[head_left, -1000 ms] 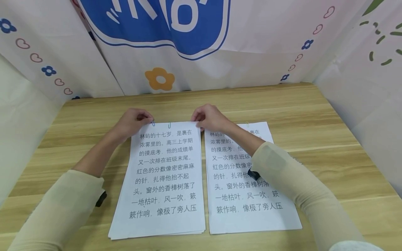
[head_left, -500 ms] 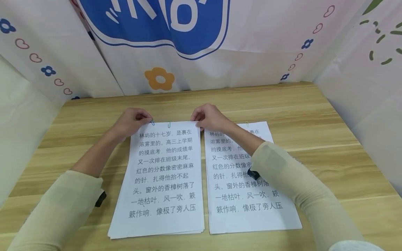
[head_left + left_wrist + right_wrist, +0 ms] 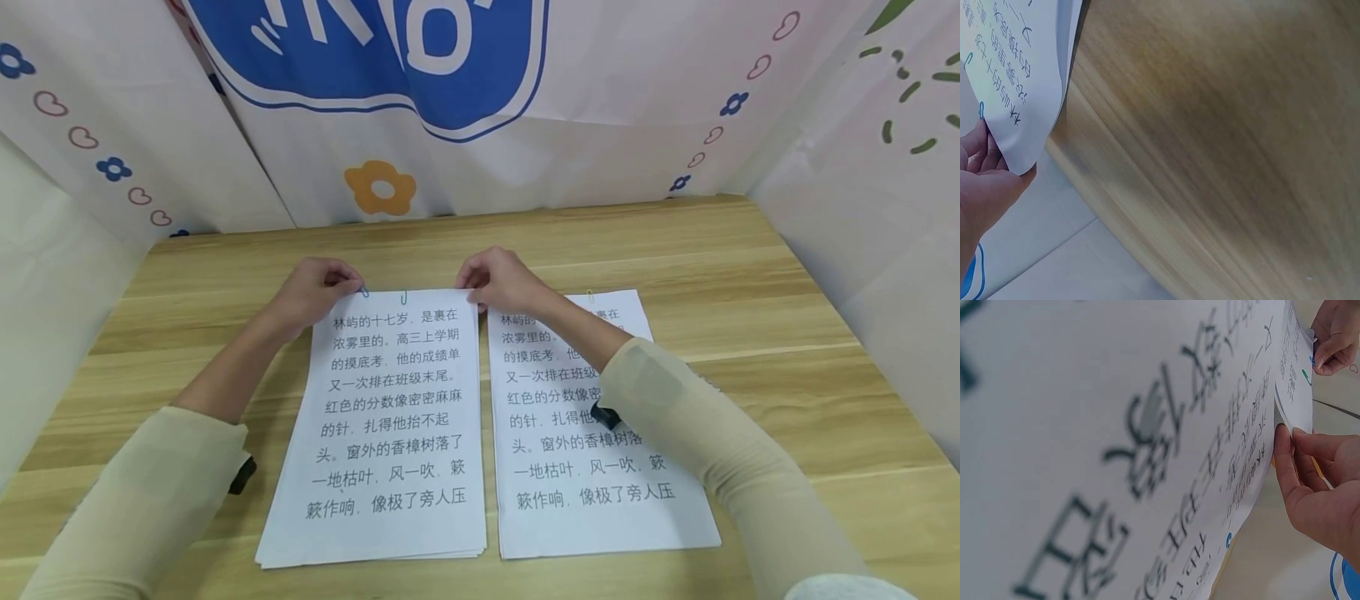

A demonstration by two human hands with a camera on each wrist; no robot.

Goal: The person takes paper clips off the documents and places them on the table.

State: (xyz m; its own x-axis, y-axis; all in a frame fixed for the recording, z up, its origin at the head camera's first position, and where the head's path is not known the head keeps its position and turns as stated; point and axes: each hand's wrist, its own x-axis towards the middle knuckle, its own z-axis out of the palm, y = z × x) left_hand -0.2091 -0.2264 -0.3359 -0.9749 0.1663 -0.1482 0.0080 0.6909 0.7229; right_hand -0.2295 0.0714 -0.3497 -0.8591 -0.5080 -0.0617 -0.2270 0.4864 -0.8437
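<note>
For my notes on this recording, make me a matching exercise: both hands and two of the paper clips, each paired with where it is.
Column one
1. yellow clip
2. left hand
3. green clip
4. right hand

Column two
A. clipped to the left stack's top edge, between the two hands
B. pinching the top right corner of the left stack
C. fingertips at the blue clip
D. clipped to the right stack's top edge

Right pairs: 1-D, 2-C, 3-A, 4-B
</note>
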